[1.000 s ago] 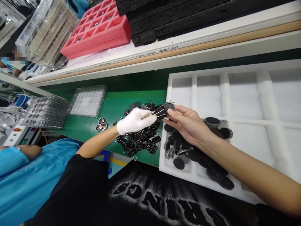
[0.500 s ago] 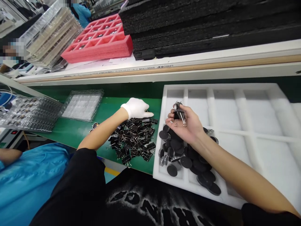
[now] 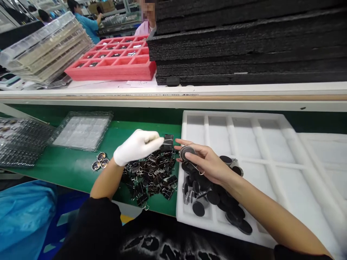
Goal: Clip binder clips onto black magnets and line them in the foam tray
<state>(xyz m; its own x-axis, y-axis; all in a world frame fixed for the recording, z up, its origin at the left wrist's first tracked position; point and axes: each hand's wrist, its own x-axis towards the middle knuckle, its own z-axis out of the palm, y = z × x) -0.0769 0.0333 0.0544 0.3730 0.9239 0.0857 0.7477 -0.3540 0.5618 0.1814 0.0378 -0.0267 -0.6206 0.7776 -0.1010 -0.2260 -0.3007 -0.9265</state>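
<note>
My left hand [image 3: 139,146], in a white glove, pinches a black binder clip [image 3: 168,143] above a pile of binder clips [image 3: 151,173] on the green table. Close to its right, my bare right hand [image 3: 207,159] grips a round dark disc [image 3: 187,153] with a metallic rim. A binder clip's wire handle shows under that hand; the rest of this clip is mostly hidden by the fingers. Below my right forearm, many black round discs [image 3: 213,197] lie heaped in the near left part of a white foam tray [image 3: 180,195].
Three small ring-like parts [image 3: 101,156] lie on the green table [image 3: 78,169] left of my glove. Behind them is a clear plastic tray [image 3: 82,130]. A shelf edge [image 3: 130,103] runs across the back, bearing a red foam tray [image 3: 108,74] and black foam sheets [image 3: 230,47].
My left hand has lifted a binder clip from the pile. My right hand has turned the disc and moved left, bringing both hands close. The view has tilted up.
</note>
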